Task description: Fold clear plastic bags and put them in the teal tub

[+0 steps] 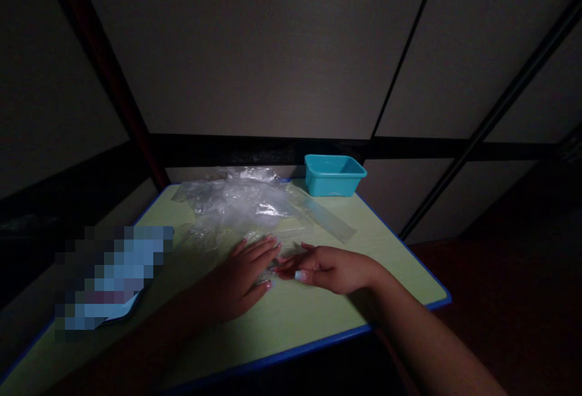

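Two hands at the near edge of crumpled clear plastic

A heap of clear plastic (245,199) lies across the far and middle part of a pale green tabletop (295,317) with a blue edge. It is wrinkled and shiny, and a flatter strip (334,220) reaches out to the right, in front of a turquoise tub (335,184). The tub stands upright near the far right corner; no contents show from this angle

The left hand (248,278) is palm down at the near side of the plastic, open, with its fingers stretched forward and to the right and its thumb set apart from them. The right hand (330,270) comes in from the other side, its fingers loosely bent and pointing left, close to the left fingertips. A bit of plastic shows between the two hands, but whether the right hand pinches it I cannot tell

At the left of the tabletop lies a light blue item (122,275), mostly blurred out by large squares. Pale panels (264,50) with dark strips rise behind the tabletop, and a dark red floor (459,287) shows at the right
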The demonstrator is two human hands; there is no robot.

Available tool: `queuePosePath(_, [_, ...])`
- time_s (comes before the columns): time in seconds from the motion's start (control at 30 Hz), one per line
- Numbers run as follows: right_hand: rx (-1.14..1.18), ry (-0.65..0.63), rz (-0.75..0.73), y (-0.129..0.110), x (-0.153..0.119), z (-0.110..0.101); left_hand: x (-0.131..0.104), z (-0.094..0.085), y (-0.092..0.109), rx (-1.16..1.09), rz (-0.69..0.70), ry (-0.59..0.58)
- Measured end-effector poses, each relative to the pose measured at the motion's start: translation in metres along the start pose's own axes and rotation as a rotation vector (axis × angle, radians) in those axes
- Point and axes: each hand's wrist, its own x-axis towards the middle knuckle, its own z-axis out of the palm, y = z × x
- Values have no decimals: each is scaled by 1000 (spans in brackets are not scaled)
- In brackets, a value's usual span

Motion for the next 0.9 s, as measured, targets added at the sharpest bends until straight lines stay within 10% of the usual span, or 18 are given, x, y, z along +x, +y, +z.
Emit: queuePosePath(0.9, [-212,92,48,8,-6,-14,-1,-9,7,49,3,-224])
